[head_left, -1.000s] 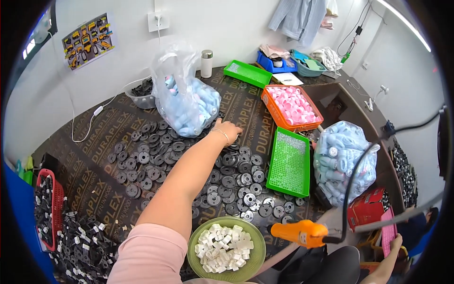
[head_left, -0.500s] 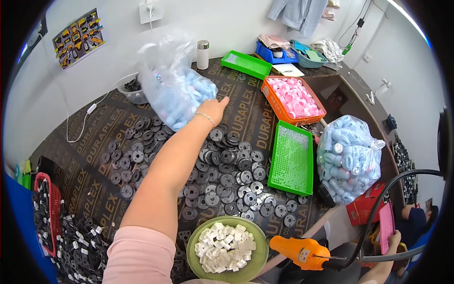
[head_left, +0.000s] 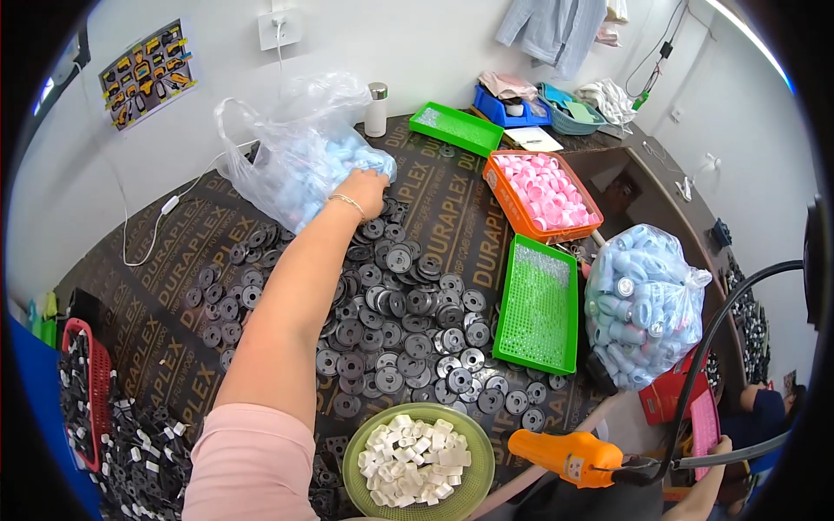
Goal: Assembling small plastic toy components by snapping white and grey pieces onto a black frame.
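Note:
My left hand reaches across the table, its fingers bent against a clear plastic bag of light-blue plastic pieces. The bag hides part of the fingertips. Below my forearm and to its right, black round discs with centre holes lie in a loose heap. A green round basket with white plastic pieces stands near the front edge. Low at the right, my right hand is closed on the edge of a pink tray, partly behind a cable.
An orange screwdriver hangs on a cable at the right front. Green trays, an orange tray of pink pieces and another bag of blue pieces stand at right. A red basket and black parts sit at left.
The plastic bag has slumped left and lower, its handle loop now spread out. My left hand has shifted slightly left, its fingers now bent in against the bag.

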Demonstrator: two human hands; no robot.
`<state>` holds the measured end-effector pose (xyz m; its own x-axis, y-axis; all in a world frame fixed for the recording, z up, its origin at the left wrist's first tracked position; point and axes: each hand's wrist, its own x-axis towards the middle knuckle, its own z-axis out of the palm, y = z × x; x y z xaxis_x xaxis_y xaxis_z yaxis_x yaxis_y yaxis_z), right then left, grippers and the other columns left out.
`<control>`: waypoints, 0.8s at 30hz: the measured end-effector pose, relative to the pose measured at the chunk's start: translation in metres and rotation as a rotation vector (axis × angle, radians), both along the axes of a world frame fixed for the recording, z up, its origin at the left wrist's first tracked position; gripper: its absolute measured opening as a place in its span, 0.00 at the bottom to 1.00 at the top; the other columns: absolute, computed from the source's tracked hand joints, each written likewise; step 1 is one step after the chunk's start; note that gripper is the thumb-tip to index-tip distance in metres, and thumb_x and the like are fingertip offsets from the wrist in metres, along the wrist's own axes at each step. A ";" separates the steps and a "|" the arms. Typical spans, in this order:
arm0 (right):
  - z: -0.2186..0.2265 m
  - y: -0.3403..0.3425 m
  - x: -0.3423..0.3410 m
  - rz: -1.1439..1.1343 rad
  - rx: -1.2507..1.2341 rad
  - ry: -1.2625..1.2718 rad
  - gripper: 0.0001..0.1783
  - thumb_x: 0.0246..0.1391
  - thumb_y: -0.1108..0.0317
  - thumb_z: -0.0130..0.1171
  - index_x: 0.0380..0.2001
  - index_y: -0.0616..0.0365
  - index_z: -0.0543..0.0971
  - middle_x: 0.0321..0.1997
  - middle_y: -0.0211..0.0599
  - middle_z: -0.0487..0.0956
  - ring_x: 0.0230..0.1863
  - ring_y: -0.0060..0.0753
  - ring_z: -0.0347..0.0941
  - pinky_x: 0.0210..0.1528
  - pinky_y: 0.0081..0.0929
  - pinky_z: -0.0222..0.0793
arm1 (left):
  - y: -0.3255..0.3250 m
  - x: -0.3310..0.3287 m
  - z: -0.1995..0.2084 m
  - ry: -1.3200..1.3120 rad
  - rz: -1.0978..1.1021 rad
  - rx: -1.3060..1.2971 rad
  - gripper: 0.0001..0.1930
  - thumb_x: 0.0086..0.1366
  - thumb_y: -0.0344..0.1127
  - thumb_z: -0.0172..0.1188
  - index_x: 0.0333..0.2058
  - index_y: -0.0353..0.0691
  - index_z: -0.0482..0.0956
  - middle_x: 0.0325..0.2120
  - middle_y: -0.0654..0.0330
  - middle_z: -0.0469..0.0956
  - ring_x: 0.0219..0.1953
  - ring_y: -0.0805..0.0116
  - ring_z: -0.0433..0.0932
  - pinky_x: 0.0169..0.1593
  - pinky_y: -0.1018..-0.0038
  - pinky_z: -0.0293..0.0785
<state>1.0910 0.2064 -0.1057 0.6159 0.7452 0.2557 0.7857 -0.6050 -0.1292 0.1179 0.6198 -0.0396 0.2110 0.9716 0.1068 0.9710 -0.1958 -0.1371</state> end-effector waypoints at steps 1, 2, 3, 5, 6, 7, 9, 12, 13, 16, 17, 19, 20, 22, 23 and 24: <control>-0.001 -0.001 0.004 0.003 0.009 0.008 0.08 0.37 0.83 0.48 0.24 0.66 0.74 0.26 0.57 0.74 0.31 0.54 0.73 0.36 0.40 0.67 | -0.002 0.004 0.005 -0.049 0.043 -0.007 0.19 0.55 0.40 0.58 0.46 0.44 0.74 0.45 0.49 0.72 0.51 0.49 0.68 0.55 0.64 0.65; 0.019 -0.031 0.032 -0.022 0.020 -0.028 0.08 0.37 0.83 0.48 0.24 0.66 0.74 0.26 0.57 0.74 0.31 0.54 0.73 0.36 0.40 0.67 | 0.001 0.019 -0.003 -0.088 0.017 0.003 0.19 0.55 0.40 0.58 0.46 0.44 0.74 0.45 0.49 0.72 0.51 0.49 0.68 0.55 0.64 0.65; 0.047 -0.066 0.063 -0.050 0.023 -0.075 0.08 0.37 0.83 0.48 0.24 0.66 0.74 0.25 0.57 0.74 0.31 0.54 0.73 0.36 0.40 0.67 | 0.002 0.037 -0.017 -0.155 -0.030 0.030 0.20 0.55 0.44 0.59 0.45 0.43 0.75 0.46 0.49 0.70 0.53 0.48 0.66 0.56 0.62 0.64; 0.115 -0.066 0.110 -0.019 -0.002 -0.174 0.08 0.37 0.83 0.49 0.24 0.66 0.74 0.25 0.57 0.74 0.31 0.54 0.73 0.36 0.40 0.67 | -0.011 0.020 -0.068 -0.277 -0.014 0.031 0.21 0.54 0.47 0.61 0.44 0.43 0.76 0.48 0.49 0.69 0.54 0.48 0.64 0.57 0.61 0.63; 0.102 -0.063 0.118 -0.006 -0.003 -0.150 0.08 0.37 0.83 0.49 0.24 0.66 0.74 0.25 0.57 0.74 0.31 0.54 0.73 0.36 0.40 0.67 | -0.019 0.026 -0.065 -0.192 -0.007 0.018 0.22 0.54 0.49 0.61 0.43 0.41 0.77 0.49 0.49 0.68 0.54 0.46 0.63 0.56 0.60 0.63; 0.095 -0.061 0.125 0.005 -0.005 -0.133 0.08 0.37 0.83 0.49 0.24 0.66 0.74 0.25 0.57 0.75 0.31 0.54 0.73 0.36 0.40 0.67 | -0.024 0.027 -0.064 -0.116 -0.002 0.001 0.23 0.55 0.51 0.61 0.42 0.39 0.77 0.50 0.48 0.66 0.53 0.45 0.62 0.56 0.58 0.63; 0.106 -0.075 0.130 0.001 -0.008 -0.129 0.07 0.37 0.83 0.49 0.24 0.66 0.74 0.25 0.57 0.75 0.30 0.54 0.73 0.36 0.40 0.67 | -0.018 0.032 -0.072 -0.099 0.030 0.033 0.20 0.56 0.48 0.59 0.40 0.38 0.79 0.49 0.49 0.67 0.53 0.46 0.62 0.55 0.59 0.63; 0.184 -0.118 0.105 -0.064 -0.023 -0.235 0.07 0.37 0.83 0.49 0.24 0.66 0.74 0.25 0.56 0.75 0.30 0.54 0.74 0.36 0.40 0.67 | 0.007 0.055 -0.115 -0.200 0.016 0.053 0.15 0.58 0.41 0.55 0.38 0.37 0.80 0.47 0.51 0.67 0.53 0.49 0.62 0.54 0.61 0.65; 0.098 -0.084 0.065 -0.057 -0.016 -0.132 0.07 0.37 0.83 0.49 0.24 0.66 0.74 0.25 0.56 0.75 0.30 0.54 0.74 0.36 0.40 0.67 | 0.010 0.062 -0.094 -0.101 0.030 0.066 0.13 0.59 0.37 0.52 0.38 0.37 0.80 0.46 0.52 0.68 0.54 0.51 0.62 0.54 0.64 0.67; 0.043 -0.017 -0.055 -0.012 -0.046 -0.038 0.07 0.37 0.83 0.49 0.24 0.66 0.75 0.25 0.56 0.75 0.30 0.54 0.74 0.36 0.40 0.67 | 0.003 0.019 -0.089 -0.196 0.036 0.185 0.11 0.57 0.34 0.51 0.31 0.37 0.81 0.43 0.51 0.68 0.50 0.52 0.64 0.52 0.63 0.68; 0.074 -0.036 -0.062 -0.001 -0.117 -0.155 0.08 0.37 0.83 0.49 0.25 0.66 0.75 0.26 0.56 0.75 0.31 0.54 0.74 0.36 0.41 0.68 | -0.003 0.034 -0.081 -0.149 -0.097 0.278 0.08 0.54 0.34 0.54 0.27 0.38 0.80 0.41 0.50 0.69 0.47 0.54 0.67 0.50 0.66 0.69; 0.093 -0.028 -0.081 -0.046 -0.150 -0.172 0.09 0.35 0.82 0.51 0.25 0.65 0.76 0.25 0.53 0.76 0.31 0.51 0.75 0.36 0.38 0.69 | -0.007 0.029 -0.075 -0.339 -0.143 0.331 0.08 0.54 0.35 0.57 0.27 0.38 0.80 0.38 0.51 0.70 0.45 0.53 0.69 0.49 0.67 0.69; 0.098 -0.033 -0.083 -0.065 -0.153 -0.171 0.10 0.34 0.82 0.52 0.25 0.65 0.77 0.25 0.52 0.77 0.31 0.50 0.76 0.36 0.38 0.69 | -0.010 0.032 -0.072 -0.511 -0.193 0.400 0.07 0.53 0.36 0.59 0.26 0.38 0.80 0.36 0.52 0.72 0.42 0.52 0.70 0.47 0.68 0.70; 0.091 -0.036 -0.089 -0.070 -0.151 -0.133 0.11 0.32 0.81 0.53 0.25 0.64 0.77 0.25 0.50 0.77 0.30 0.46 0.76 0.36 0.36 0.70 | -0.023 0.037 -0.061 -0.640 -0.197 0.390 0.08 0.53 0.37 0.61 0.27 0.39 0.80 0.34 0.53 0.72 0.40 0.54 0.71 0.46 0.69 0.70; 0.088 -0.032 -0.092 -0.134 -0.167 -0.082 0.12 0.31 0.82 0.53 0.26 0.64 0.78 0.25 0.49 0.78 0.30 0.44 0.77 0.36 0.35 0.70 | -0.031 0.037 -0.052 -0.750 -0.195 0.392 0.09 0.52 0.38 0.64 0.27 0.39 0.80 0.32 0.53 0.73 0.38 0.56 0.72 0.44 0.70 0.70; 0.083 -0.025 -0.102 -0.093 -0.179 -0.088 0.12 0.31 0.81 0.54 0.26 0.64 0.78 0.24 0.49 0.78 0.29 0.43 0.77 0.35 0.34 0.70 | -0.046 0.027 -0.040 -0.747 -0.183 0.388 0.09 0.52 0.38 0.64 0.27 0.39 0.80 0.32 0.53 0.73 0.38 0.56 0.72 0.44 0.70 0.70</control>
<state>0.9892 0.1813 -0.0228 0.6652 0.7245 0.1804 0.7290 -0.6825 0.0528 0.1447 0.5742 -0.0794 0.1024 0.7951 0.5977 0.7911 -0.4294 0.4357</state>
